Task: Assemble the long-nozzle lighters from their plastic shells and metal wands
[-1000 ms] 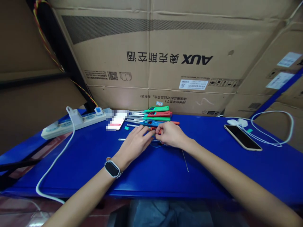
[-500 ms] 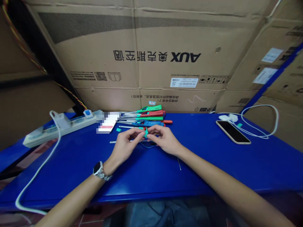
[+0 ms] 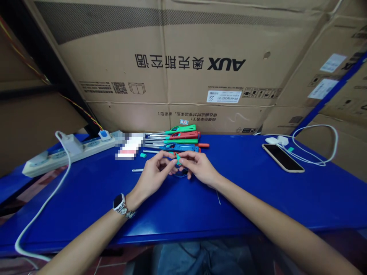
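Observation:
My left hand (image 3: 155,175) and my right hand (image 3: 198,168) meet over the middle of the blue table (image 3: 258,198). Both pinch a small teal plastic piece (image 3: 178,159) between their fingertips, just above the table top. A blue part (image 3: 180,173) lies on the table under my hands, mostly hidden. Right behind them lies a row of long-nosed lighters (image 3: 177,138) in green, red and blue with thin metal tubes. A loose teal cap (image 3: 143,155) and a thin metal tube (image 3: 137,170) lie to the left of my hands. A watch (image 3: 119,203) is on my left wrist.
A white power strip (image 3: 65,150) with a plug and white cable lies at the back left. A phone (image 3: 282,157) and white charger cable (image 3: 315,152) lie at the right. Big cardboard boxes (image 3: 183,65) stand behind the table. A thin metal rod (image 3: 218,197) lies by my right wrist.
My hands lifted from the table and drew the teal piece up between their fingertips. The camera shifted a little, so the table contents sit further left.

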{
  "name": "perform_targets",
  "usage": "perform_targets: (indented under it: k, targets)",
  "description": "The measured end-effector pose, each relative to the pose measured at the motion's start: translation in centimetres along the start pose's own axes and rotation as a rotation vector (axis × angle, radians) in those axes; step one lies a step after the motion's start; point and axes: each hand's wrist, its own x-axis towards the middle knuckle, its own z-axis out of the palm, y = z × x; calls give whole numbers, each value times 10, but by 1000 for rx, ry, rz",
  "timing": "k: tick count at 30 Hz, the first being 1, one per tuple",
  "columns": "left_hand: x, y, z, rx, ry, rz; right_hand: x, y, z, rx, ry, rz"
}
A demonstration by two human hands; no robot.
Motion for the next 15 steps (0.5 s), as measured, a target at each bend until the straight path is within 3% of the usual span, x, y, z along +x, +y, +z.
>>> perform_targets:
  k: [2,6,9,11,15]
  targets:
    - [-2,1,-1,114,-24,49,0,-2,-2,-42,-7,13]
    - [-4,3,-6,381,64,269,-4,-12,-7,-217,-27,24]
    - [-3,4,-11,495,-3,433,-7,-17,-8,-295,-80,27]
    - [-3,4,-13,498,-71,475,-7,-17,-9,-315,-118,27]
    - [-1,1,-15,473,-89,454,-5,-15,-17,-362,-101,5]
